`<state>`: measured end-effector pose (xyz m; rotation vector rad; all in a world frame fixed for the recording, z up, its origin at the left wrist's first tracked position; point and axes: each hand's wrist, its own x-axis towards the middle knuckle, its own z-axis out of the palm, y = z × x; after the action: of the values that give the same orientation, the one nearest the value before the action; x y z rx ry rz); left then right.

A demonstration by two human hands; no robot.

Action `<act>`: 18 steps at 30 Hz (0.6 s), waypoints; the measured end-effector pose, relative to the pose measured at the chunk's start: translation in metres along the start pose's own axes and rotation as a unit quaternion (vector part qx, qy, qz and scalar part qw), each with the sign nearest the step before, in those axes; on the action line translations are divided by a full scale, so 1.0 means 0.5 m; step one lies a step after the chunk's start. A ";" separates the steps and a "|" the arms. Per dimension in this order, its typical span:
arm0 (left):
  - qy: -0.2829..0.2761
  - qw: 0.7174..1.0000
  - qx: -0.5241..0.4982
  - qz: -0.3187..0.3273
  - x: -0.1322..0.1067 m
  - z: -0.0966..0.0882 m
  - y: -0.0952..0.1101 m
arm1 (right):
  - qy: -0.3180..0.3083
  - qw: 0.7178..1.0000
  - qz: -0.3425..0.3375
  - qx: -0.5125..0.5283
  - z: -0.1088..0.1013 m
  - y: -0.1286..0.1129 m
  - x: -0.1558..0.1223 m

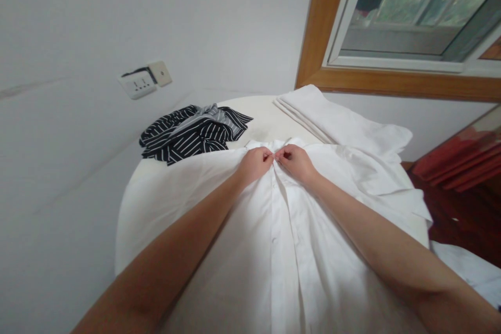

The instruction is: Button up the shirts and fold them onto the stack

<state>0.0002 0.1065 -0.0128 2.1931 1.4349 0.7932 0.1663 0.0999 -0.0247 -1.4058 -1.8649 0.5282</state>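
A white button-up shirt (242, 250) lies spread over a round cream-coloured table, its collar end away from me and its front placket running toward me. Near the collar, my left hand (256, 164) pinches the placket edge between thumb and fingers. Close against it, my right hand (293, 163) pinches the opposite front edge, so the fingertips of both nearly meet. Small buttons show down the placket below them. Whatever sits right between the fingertips is too small to make out. The shirt's right sleeve lies rumpled beside my right forearm.
A crumpled black-and-white striped cloth (195, 133) lies at the table's (258, 109) back left. Folded white cloth (336, 117) rests at the back right. A wall socket (138, 83) is at left, a wood-framed window (391, 81) at upper right, red fabric (462, 159) at far right.
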 end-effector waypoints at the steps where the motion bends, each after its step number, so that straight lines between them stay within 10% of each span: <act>1: 0.004 1.000 0.005 -0.001 0.000 0.001 0.001 | -0.002 1.000 0.009 -0.007 0.000 -0.002 0.001; 18: 0.011 0.993 0.113 -0.032 -0.002 0.001 0.011 | -0.007 0.997 -0.041 -0.069 -0.005 -0.018 -0.010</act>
<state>0.0040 0.1036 -0.0099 2.2939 1.6695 0.6635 0.1631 0.0919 -0.0181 -1.4106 -1.9927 0.3751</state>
